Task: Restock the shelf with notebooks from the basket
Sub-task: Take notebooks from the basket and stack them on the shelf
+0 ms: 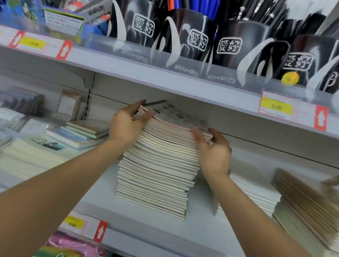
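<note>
Head camera looks up into a store shelf [142,226], and I see the stack of notebooks [156,169] standing on it near the front edge, about mid-width. The stack is tall, its pale page edges face me, and its top cover is printed, with a pinkish rim. The upper notebooks fan out slightly at the left corner rather than sitting square.

Both hands are on the top of that stack, apart from each other. The left hand [124,125] clasps the upper left corner, thumb on the front edges and fingers wrapped round the far side. The right hand [215,151] holds the upper right corner, fingers laid against the front edges and thumb round the side. Both forearms reach in from the bottom corners of the view.

Just right of the stack lies a lower pile of white notebooks [259,194], and beyond it a slanting pile of brown-covered notebooks [304,210] by the shelf's right end. To the left sit smaller pads [86,132] in low piles. A yellow price label [73,222] is fixed to the shelf's front lip. On the upper shelf [129,69] stands a row of black pen cups [185,35] full of pens, with another price label [276,106] reading 2.00 on its lip.
</note>
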Available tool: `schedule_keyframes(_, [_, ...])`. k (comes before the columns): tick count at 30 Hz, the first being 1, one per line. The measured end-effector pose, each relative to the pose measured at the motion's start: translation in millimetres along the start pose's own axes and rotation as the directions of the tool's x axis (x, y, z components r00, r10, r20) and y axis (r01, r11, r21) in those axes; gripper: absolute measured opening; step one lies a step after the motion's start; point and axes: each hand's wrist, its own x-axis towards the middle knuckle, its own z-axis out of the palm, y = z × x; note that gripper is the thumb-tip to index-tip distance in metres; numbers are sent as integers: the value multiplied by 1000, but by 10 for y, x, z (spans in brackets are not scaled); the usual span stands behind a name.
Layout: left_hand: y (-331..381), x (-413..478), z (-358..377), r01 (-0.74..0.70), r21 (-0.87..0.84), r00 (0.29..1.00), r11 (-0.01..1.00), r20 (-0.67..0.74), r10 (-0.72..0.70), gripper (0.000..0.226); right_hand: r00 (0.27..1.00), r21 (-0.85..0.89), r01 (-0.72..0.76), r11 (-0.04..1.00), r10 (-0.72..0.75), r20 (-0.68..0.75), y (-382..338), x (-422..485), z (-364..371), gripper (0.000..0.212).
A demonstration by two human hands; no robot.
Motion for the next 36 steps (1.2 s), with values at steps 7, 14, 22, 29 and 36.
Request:
schedule_keyframes(7, [81,-163,-470,68,108,965,992,245,-93,36,978,-412,168,896,-203,-42,-238,-60,-43,52])
schedule_keyframes(14, [-385,-1106,-1344,35,498,979,866,156,-129,13,965,104,210,972,-223,140,-544,-1245,341,23])
schedule_keyframes(22, [-1225,-2851,-2631,281,703,845,653,142,-516,22,616,86,-1,996,-67,785,-516,-3157,1289,19])
schedule_keyframes(29, [-1850,-3851,-3350,581,671,653,460,-47,-756,13,-6,-20,215,976,22,1000,-424,-4132,1838,25])
schedule_keyframes(36, [-2661,-4914,-3690,873,453,347,180,-319,-882,17,-162,-27,219,975,64,985,-377,-4330,1948,23])
